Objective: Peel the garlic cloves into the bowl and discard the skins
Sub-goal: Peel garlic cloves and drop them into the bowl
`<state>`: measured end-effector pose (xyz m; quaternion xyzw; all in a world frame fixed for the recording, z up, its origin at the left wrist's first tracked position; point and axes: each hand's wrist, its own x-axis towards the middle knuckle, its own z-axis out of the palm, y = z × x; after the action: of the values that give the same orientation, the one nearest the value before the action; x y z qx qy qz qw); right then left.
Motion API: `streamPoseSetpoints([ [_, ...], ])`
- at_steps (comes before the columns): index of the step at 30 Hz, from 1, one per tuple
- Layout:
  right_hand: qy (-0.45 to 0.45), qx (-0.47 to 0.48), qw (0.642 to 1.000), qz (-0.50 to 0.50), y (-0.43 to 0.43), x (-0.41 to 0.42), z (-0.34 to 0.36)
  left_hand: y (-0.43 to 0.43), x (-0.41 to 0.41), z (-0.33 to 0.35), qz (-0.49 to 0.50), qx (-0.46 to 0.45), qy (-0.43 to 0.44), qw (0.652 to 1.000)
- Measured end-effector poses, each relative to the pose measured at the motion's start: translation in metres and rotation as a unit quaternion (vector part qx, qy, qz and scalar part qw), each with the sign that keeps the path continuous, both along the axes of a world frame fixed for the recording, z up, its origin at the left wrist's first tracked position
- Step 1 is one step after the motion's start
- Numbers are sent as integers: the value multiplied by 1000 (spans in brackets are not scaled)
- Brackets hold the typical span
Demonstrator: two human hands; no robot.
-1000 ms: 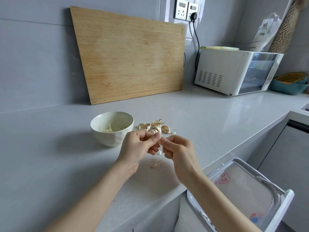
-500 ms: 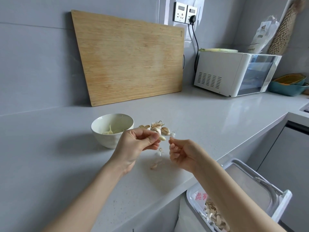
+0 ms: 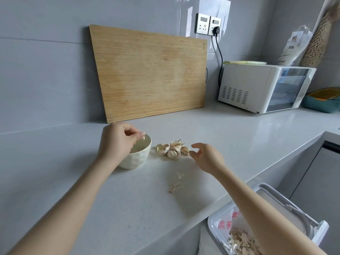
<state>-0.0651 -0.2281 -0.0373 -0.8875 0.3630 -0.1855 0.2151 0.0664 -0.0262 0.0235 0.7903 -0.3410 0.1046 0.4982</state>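
Two hands are above the grey counter [image 3: 239, 144]; the left hand [image 3: 117, 140] hovers over the white bowl [image 3: 138, 160], its thumb and fingertips pinching a peeled clove [image 3: 143, 138] just above the rim; the right hand [image 3: 206, 157], fingers loosely spread and holding nothing, sits just beside the pile of unpeeled garlic cloves [image 3: 173, 150]; loose skins [image 3: 175, 186] lie nearer the counter's edge; more skins sit in the bin [image 3: 211, 222] below.
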Motion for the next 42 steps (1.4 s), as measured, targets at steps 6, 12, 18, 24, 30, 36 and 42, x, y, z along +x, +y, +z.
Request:
streamPoseSetpoints([
  [6,71,-37,997,-3,-5,29,-6,1,19,-12,31,145,-75,986],
  [12,-26,1,1000,5,-8,20,-13,-12,-2,-15,36,65,-160,984],
  [18,-42,-43,998,35,-2,0,-19,-43,-35,-38,-65,59,-102,991],
  [24,-11,-37,994,104,4,-4,-20,-58,-40,-56,-69,107,-38,991],
  [30,-147,-8,982,115,11,-7,-16,-70,-40,-63,-90,112,2,990],
  [36,-355,378,845,131,25,-5,-2,-69,-40,-64,-119,62,78,988],
  [42,-345,408,823,193,30,-9,-4,-70,-47,-62,-175,-13,106,979],
])
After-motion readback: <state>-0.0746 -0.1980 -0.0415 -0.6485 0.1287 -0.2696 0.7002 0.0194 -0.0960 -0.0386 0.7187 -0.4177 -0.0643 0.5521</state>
